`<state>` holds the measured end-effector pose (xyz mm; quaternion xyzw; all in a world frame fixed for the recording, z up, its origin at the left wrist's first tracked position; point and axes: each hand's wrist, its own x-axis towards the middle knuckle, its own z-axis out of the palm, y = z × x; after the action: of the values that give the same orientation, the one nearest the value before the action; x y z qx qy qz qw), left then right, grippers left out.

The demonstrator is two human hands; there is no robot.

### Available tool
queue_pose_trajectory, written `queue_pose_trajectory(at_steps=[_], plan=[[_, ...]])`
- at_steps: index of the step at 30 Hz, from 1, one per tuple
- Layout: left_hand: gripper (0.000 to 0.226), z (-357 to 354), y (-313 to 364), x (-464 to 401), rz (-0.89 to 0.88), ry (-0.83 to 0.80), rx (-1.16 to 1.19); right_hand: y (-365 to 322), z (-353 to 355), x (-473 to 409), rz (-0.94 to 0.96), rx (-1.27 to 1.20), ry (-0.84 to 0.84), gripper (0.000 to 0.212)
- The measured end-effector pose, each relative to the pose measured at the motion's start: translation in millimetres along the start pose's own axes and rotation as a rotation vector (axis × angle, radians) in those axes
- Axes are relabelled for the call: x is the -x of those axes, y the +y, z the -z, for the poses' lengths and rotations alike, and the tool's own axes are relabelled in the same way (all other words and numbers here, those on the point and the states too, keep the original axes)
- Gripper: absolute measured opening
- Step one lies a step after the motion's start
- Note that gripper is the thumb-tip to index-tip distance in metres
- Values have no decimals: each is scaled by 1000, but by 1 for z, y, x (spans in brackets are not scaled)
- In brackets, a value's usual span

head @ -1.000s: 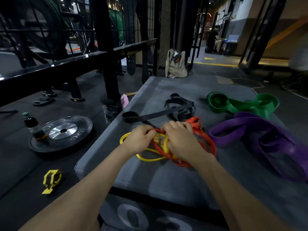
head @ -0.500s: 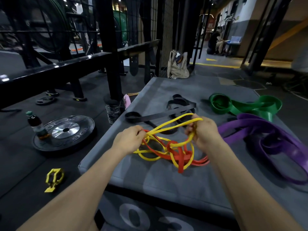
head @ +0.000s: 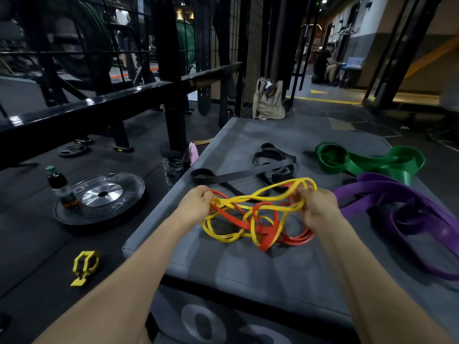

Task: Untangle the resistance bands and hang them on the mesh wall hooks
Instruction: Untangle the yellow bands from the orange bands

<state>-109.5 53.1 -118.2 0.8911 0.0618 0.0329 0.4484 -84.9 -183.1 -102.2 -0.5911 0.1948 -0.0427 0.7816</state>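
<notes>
Head view: left hand (head: 196, 207) and right hand (head: 316, 209) grip tangled yellow band (head: 263, 194) and red band (head: 267, 233) over grey padded box (head: 248, 266); black rubber gym floor (head: 32, 247), mesh wall (head: 252, 45) behind.

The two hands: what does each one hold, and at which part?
The left hand grips the left end of the tangled yellow band and red band. The right hand holds the right end of the yellow loops.

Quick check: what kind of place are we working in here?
Most likely a gym: a weight plate lies on the rubber floor, a black rack stands at left, and resistance bands like the green band lie on a padded box.
</notes>
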Motion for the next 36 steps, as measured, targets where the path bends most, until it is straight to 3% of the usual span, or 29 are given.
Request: queue_pose_trajectory(at_steps=[2,3,4,6,9,11,13,16,20,24,28,31,36], plan=[[25,0,-1,-2,-1,7,32,0,1,8,212,847,-10,13],[24,1,-2,-1,-3,8,35,-1,1,13,288,1167,9,30],[23,2,-2,-1,-7,7,40,-2,-1,19,337,1363,16,44],[23,0,0,1,-34,9,41,-5,-9,31,498,1505,-55,58],[22,-3,5,4,-102,9,64,-10,-26,44,682,1313,-364,64],[21,-4,8,5,-143,2,101,-2,-37,49,746,1187,-516,55],[21,-4,9,5,-184,-9,139,14,-43,46,804,1310,-567,39],[20,0,2,4,-197,-13,88,22,-45,45,837,1467,-511,21],[23,6,-4,3,-217,42,-95,10,-44,39,1019,1518,-332,25],[27,10,-5,2,-225,46,-138,10,-41,34,985,1532,-224,22],[20,18,-13,2,-121,6,-15,0,-32,31,899,1353,-95,23],[21,17,-9,5,-85,11,53,1,-31,33,833,1237,-134,33],[23,14,0,5,1,17,393,0,-33,35,796,1140,-152,40]])
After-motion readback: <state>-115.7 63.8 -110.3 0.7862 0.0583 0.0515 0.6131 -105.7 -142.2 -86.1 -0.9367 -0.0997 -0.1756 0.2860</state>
